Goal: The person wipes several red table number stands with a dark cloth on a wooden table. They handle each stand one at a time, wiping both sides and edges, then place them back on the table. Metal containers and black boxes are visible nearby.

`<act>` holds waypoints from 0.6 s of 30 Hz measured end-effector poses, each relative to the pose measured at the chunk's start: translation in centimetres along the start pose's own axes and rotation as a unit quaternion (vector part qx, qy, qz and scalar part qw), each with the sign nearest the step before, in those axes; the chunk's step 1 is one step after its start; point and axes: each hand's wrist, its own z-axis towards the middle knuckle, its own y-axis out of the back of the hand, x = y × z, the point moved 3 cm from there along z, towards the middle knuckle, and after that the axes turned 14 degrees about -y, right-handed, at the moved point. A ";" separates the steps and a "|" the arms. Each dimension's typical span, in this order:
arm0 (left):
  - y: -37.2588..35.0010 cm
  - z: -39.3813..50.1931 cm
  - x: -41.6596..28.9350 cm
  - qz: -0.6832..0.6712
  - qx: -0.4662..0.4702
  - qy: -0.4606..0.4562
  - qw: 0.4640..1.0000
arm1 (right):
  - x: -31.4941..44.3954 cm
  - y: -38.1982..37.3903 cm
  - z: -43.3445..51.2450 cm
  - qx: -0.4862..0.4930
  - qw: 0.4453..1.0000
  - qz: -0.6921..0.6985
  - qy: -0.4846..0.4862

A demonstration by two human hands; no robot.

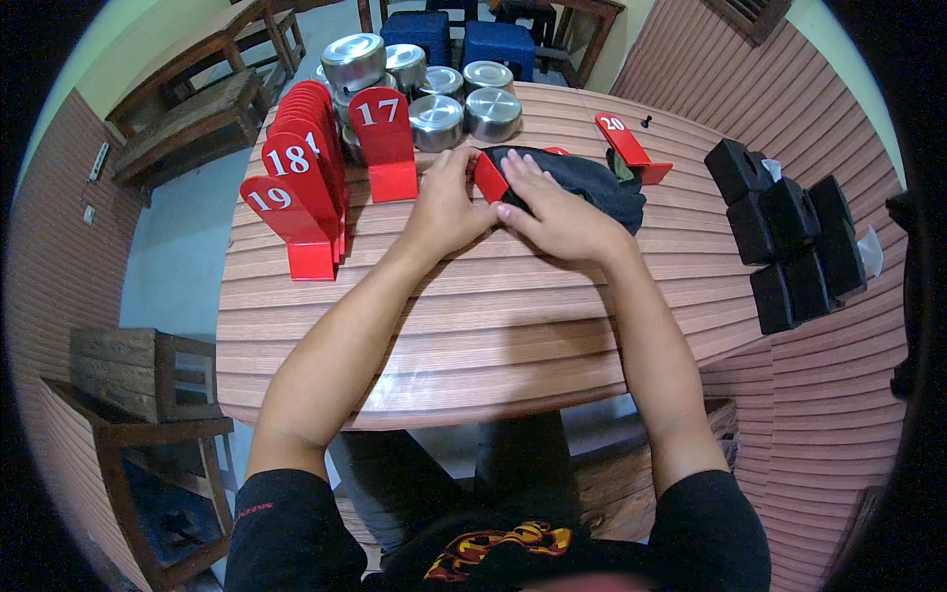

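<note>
A red table-number stand [491, 178] lies partly beneath a black cloth [584, 174]. My left hand [451, 200] grips the stand at its left end. Spread flat over the cloth is my right hand [555, 207], its thumb close to the stand's red edge and to my left thumb. Most of this stand is hidden by the cloth and my fingers. To the left, one red stand [391, 148] stands upright with a white number. Further left, a row of several similar stands [285, 200] is lined up one behind another.
Round stainless-steel containers [436, 115] are grouped at the back, some stacked. Another red stand [621, 139] lies tilted right of the cloth, near a small black object [646, 121]. Several black tissue boxes [788, 237] stand along the right side of the wood-patterned table [473, 333].
</note>
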 end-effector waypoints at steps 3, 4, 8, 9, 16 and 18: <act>-0.1 0.1 -0.3 0.012 0.009 -0.006 1.000 | -1.9 0.7 0.5 -0.016 0.994 -0.040 -0.102; 0.0 0.1 -0.4 0.021 0.014 -0.007 1.000 | -2.8 1.0 0.7 -0.024 0.985 -0.070 -0.155; 0.1 0.0 -0.7 0.021 0.009 -0.008 1.000 | -5.5 2.0 1.5 -0.054 0.952 -0.135 -0.269; 0.1 0.0 -0.8 0.016 -0.003 -0.015 1.000 | -5.9 2.0 1.6 -0.058 0.950 -0.136 -0.276; 0.1 -0.2 -0.6 0.016 -0.013 -0.014 1.000 | -6.5 1.8 2.2 -0.105 0.965 -0.097 -0.220; 0.0 -0.2 -0.2 0.018 -0.008 -0.009 1.000 | -5.3 1.8 2.1 -0.145 0.981 -0.043 -0.122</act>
